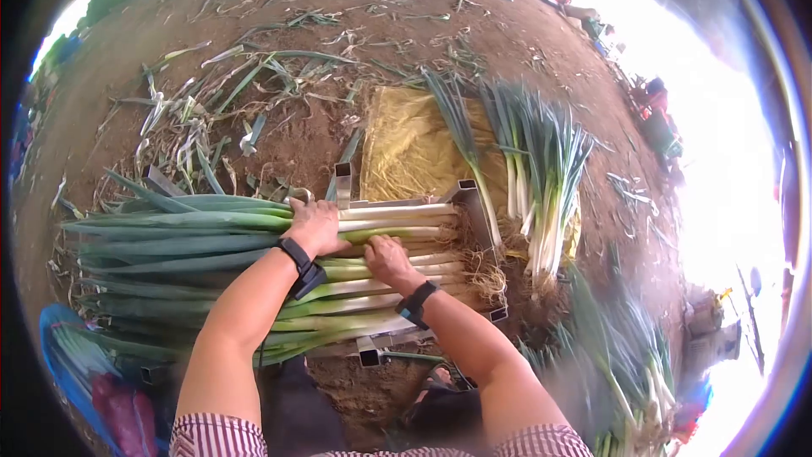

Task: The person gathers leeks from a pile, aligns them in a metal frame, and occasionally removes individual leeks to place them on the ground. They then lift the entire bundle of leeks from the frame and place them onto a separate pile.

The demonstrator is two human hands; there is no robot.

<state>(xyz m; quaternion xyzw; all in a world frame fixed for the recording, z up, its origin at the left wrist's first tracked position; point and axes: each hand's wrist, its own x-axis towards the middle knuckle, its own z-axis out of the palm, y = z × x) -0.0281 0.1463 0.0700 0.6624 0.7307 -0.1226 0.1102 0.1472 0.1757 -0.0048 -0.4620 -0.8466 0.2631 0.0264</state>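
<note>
A bundle of long leeks [194, 245] lies sideways in a metal frame [469, 203], green leaves to the left, white stalks and roots to the right. My left hand [315, 225] rests palm down on the stalks near the top of the pile. Just right of it and lower, my right hand [387, 261] grips one pale stalk. Both wrists wear black bands.
A second bunch of leeks [541, 178] lies on a yellow sheet [406, 148] beyond the frame. More leeks [630, 364] lie at the lower right. Cut leaves litter the bare soil [254, 85]. A blue bag [72, 355] sits at the lower left.
</note>
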